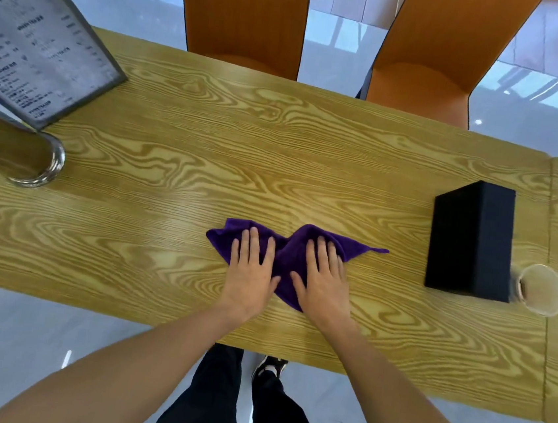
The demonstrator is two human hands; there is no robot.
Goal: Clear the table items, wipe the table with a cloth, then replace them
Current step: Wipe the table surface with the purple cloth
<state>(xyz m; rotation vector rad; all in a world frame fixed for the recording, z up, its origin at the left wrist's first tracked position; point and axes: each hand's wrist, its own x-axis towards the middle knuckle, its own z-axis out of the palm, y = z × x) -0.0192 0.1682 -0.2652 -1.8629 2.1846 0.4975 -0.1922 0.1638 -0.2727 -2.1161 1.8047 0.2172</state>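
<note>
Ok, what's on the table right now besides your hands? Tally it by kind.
Cloth: 1
Black box: 1
Glass: 1
Menu stand: 1
Metal cylinder: 1
Total: 5

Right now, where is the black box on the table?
In the head view the black box stands at the right end of the table, right of the purple cloth, with a clear glass just beyond it.
</note>
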